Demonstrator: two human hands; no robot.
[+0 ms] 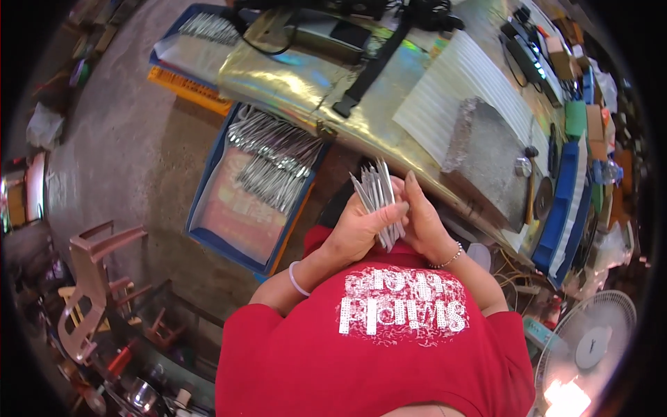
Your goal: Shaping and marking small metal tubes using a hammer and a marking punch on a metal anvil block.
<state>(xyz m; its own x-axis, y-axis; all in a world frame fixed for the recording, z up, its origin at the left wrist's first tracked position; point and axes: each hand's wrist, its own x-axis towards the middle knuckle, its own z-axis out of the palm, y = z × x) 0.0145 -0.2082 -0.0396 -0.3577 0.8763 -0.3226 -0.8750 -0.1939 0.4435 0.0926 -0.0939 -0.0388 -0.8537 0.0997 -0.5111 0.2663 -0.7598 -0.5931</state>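
A bundle of slim, silvery metal pieces with narrow tips point(377, 191) is held in front of my body, tips pointing away from me. My left hand point(358, 226) is closed round its left side, with the thumb lying across the pieces. Pressed to the right side of the bundle is my right hand point(424, 226), its fingers partly hidden behind the metal. To the left, a blue tray point(196, 226) holds rows of similar shiny metal pieces point(274, 149) at its far end, on a pinkish lining. The exact kind of these pieces cannot be made out.
A workbench point(278, 83) with a shiny gold covering carries a black strap point(372, 76), white foam sheet point(434, 90) and metal block point(486, 160). Another blue tray point(167, 66) stands far left on an orange crate point(184, 88). A stool point(90, 278) and fan point(590, 340) flank me.
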